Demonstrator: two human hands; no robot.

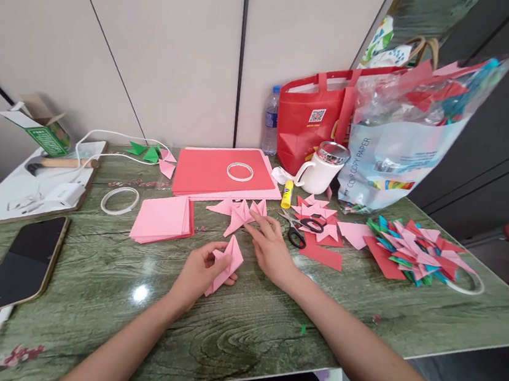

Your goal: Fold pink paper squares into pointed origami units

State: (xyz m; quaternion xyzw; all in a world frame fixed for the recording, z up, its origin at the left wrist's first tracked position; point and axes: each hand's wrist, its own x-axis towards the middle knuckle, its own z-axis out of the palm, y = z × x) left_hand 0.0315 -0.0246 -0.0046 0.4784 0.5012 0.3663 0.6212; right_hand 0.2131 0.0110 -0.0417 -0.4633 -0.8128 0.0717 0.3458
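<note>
My left hand (198, 273) is closed round a folded pink paper piece (232, 253), thumb on its front and fingertips showing past its right side. Just beyond it, my right hand (273, 248) reaches over the table with fingers stretched out and slightly apart. Its fingertips touch or hover at the edge of several folded pink paper points (237, 213); contact is hard to make out. To the left lies a stack of pink and red paper squares (160, 219). Scissors (298, 230) with black handles rest right of my right hand, beside a yellow glue stick (287, 194).
Large red and pink sheets (205, 172) carry a roll of tape (239, 172). Behind stand a white mug (319, 174), a red bag (297, 121), a bottle (270, 124) and a plastic bag (393, 152). A folded-paper pile (423, 251) lies right, a phone (25, 261) left.
</note>
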